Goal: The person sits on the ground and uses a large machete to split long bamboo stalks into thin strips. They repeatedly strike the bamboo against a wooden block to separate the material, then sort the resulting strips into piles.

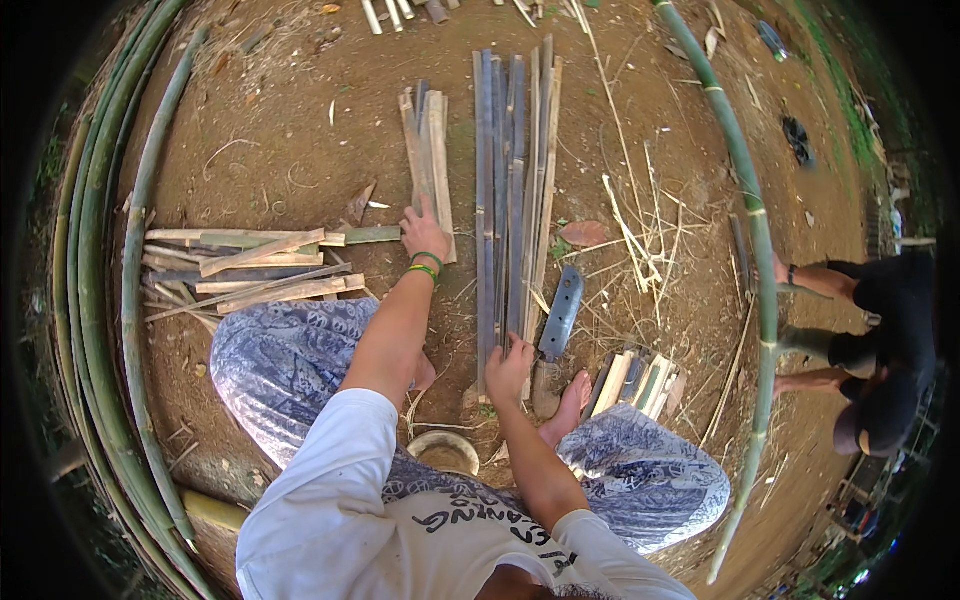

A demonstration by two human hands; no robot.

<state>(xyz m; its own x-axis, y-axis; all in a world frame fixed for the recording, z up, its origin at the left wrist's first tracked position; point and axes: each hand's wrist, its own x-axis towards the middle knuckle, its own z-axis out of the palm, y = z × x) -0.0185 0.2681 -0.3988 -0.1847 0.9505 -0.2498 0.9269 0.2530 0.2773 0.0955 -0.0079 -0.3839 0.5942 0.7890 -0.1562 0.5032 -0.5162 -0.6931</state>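
My left hand (425, 237) reaches forward over the lower end of a small group of short bamboo strips (437, 150). Its fingers are spread and touch them, beside the end of a green strip (373, 235). Nearer my body, my right hand (510, 368) closes on the near end of a bamboo strip in a row of long strips (516, 190), some dark and some pale. Its fingertips are partly hidden. Just right of that hand lies a broad dark blade with holes (564, 312), its handle toward me. A pile of short split pieces (265, 268) lies by my left knee.
Long green bamboo poles flank me at the left (110, 300) and right (757, 240). A round bowl (443, 452) sits between my legs. Stacked short pieces (635, 384) lie beside my right foot. Thin shavings (640, 240) litter the dirt. Another person (880, 330) bends at the far right.
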